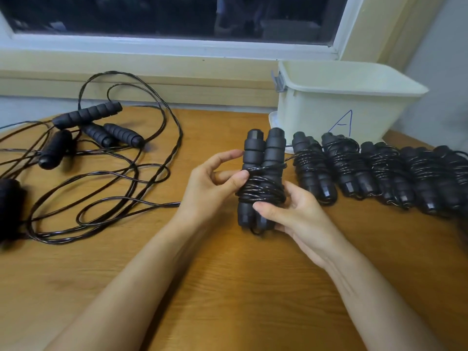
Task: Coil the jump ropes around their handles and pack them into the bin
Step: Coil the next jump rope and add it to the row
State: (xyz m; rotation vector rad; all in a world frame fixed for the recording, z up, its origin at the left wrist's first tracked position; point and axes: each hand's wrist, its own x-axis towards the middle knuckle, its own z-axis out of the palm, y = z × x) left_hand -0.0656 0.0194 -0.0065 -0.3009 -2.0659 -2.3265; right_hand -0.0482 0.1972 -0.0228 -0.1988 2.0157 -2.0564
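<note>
Head view. Just right of centre, the held jump rope stands nearly upright above the bench. Its two black foam handles lie side by side, with cord wound tightly round their middle. The right grip is wrapped round the lower part of the bundle from the right, fingertips lying across the front below the wraps. The left grip holds it from the left, thumb pressed on the wound cord and forefinger reaching up to the left handle; its other fingers are partly hidden behind the bundle. A loop of cord shows below the handle ends.

To the right, a row of coiled ropes lies on the bench, running to the right edge of the frame, where the last one is cut off and blurred. Behind them, at upper right, stands the cream bin, a blue "A" drawn on its near wall; that wall hides its floor. At left the loose ropes sprawl in tangled loops with several handles. One dark handle at the left edge is blurred and cut off. A dark window spans the top.
</note>
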